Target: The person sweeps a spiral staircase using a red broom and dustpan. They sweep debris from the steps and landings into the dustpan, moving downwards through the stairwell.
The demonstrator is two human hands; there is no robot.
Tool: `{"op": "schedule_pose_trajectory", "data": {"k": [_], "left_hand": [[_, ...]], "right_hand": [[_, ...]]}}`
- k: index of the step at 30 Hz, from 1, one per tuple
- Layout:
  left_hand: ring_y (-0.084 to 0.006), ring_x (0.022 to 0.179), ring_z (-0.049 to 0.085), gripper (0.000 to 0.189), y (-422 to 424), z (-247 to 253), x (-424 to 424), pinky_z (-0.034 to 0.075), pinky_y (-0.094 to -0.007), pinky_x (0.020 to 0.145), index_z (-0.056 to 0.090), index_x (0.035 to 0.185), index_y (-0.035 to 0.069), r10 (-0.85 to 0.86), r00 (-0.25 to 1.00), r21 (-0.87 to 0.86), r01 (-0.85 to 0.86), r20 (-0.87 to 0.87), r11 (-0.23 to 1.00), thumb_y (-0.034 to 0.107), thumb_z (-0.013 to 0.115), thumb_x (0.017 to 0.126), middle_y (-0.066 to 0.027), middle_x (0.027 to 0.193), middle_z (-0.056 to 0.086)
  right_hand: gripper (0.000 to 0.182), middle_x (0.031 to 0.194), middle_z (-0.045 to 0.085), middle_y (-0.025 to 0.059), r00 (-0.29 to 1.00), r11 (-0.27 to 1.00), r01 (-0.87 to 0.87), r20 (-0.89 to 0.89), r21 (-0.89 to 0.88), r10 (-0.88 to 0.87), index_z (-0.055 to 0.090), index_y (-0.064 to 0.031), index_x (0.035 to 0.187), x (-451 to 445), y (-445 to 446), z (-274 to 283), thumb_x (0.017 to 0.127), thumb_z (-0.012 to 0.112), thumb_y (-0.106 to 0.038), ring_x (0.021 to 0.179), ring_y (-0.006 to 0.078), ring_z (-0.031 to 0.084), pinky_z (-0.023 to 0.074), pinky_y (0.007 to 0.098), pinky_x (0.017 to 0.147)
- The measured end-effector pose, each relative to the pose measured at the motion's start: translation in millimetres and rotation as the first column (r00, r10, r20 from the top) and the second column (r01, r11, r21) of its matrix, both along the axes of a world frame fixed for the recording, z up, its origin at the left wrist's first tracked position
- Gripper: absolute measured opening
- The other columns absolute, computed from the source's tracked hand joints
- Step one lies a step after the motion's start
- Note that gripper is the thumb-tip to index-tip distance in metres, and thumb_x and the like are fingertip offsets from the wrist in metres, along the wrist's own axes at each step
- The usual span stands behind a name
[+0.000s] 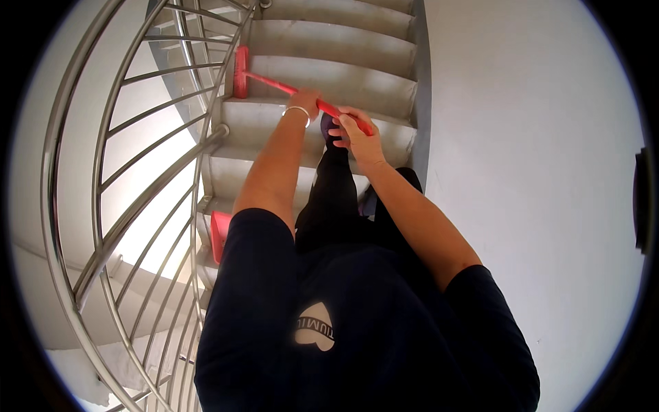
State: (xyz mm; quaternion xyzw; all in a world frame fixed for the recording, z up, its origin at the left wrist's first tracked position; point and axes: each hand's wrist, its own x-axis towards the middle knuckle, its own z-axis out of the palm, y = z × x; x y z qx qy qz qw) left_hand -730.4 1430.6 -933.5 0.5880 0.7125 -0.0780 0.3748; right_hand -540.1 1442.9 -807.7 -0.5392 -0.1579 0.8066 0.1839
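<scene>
A red broom lies slantwise across the staircase in front of me. Its head rests at the left end of a step, close against the base of the railing. My left hand, with a pale bangle at the wrist, grips the middle of the handle. Nearer the handle's end is my right hand, its thumb along the top and some fingers loosely spread beneath. My shoe is partly hidden behind the right hand. Beside my left upper arm, a red dustpan stands on a lower step, partly covered by my sleeve.
Stainless steel railings curve along the left, with an opening down the stairwell behind their bars. Concrete steps climb ahead. A white wall with a grey skirting band bounds the right side. Something dark shows at the far right.
</scene>
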Motion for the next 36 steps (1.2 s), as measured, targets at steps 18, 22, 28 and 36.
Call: {"op": "schedule_pose_trajectory", "data": {"k": [18, 22, 28, 36], "left_hand": [[-0.0329, 0.077, 0.055, 0.019, 91.8, 60.8, 249.2, 0.045, -0.0386, 0.068, 0.055, 0.07, 0.008, 0.067, 0.705, 0.215, -0.303, 0.706, 0.928, 0.021, 0.067, 0.077, -0.014, 0.079, 0.056], [-0.0296, 0.07, 0.052, 0.025, 88.6, 54.8, 277.8, 0.044, -0.0369, 0.066, 0.05, 0.069, 0.007, -0.039, 0.598, 0.283, -0.32, 0.801, 0.904, 0.017, 0.073, 0.072, -0.0116, 0.076, 0.051], [-0.0305, 0.082, 0.06, 0.021, 100.3, 70.9, 289.4, 0.048, -0.0379, 0.071, 0.056, 0.075, 0.009, -0.192, 0.703, 0.13, 0.141, 0.685, 0.981, 0.025, 0.069, 0.071, -0.0117, 0.088, 0.056], [-0.0315, 0.078, 0.059, 0.014, 126.8, 26.4, 342.3, 0.048, -0.0396, 0.07, 0.058, 0.073, 0.01, -0.238, 0.739, 0.278, 0.071, 0.631, 0.958, 0.022, 0.062, 0.079, -0.0113, 0.086, 0.056]], "right_hand": [[0.017, 0.077, 0.065, 0.0087, 0.659, 0.729, -0.509, 0.752, 0.457, -0.012, 0.065, -0.0031, 0.095, 129.4, 89.1, 156.1, 0.081, 0.062, -0.011, 0.068, 0.0137, 0.059, 0.0471, 0.0261, 0.067], [0.02, 0.081, 0.064, 0.0143, 0.595, 0.641, -0.619, 0.804, 0.453, 0.006, 0.064, -0.0051, 0.096, 156.6, 80.0, 165.1, 0.077, 0.065, -0.011, 0.071, 0.0247, 0.063, 0.0483, 0.0284, 0.069], [0.021, 0.087, 0.065, 0.0133, 0.612, 0.67, -0.642, 0.776, 0.372, 0.155, 0.064, -0.0059, 0.096, 209.2, 81.1, 190.7, 0.075, 0.065, -0.008, 0.075, 0.0261, 0.063, 0.0485, 0.0297, 0.071], [0.02, 0.084, 0.063, 0.0098, 0.655, 0.633, -0.588, 0.756, 0.503, 0.008, 0.064, -0.007, 0.094, 257.8, 93.5, 139.5, 0.074, 0.066, -0.007, 0.07, 0.026, 0.061, 0.0489, 0.0315, 0.065]]}}
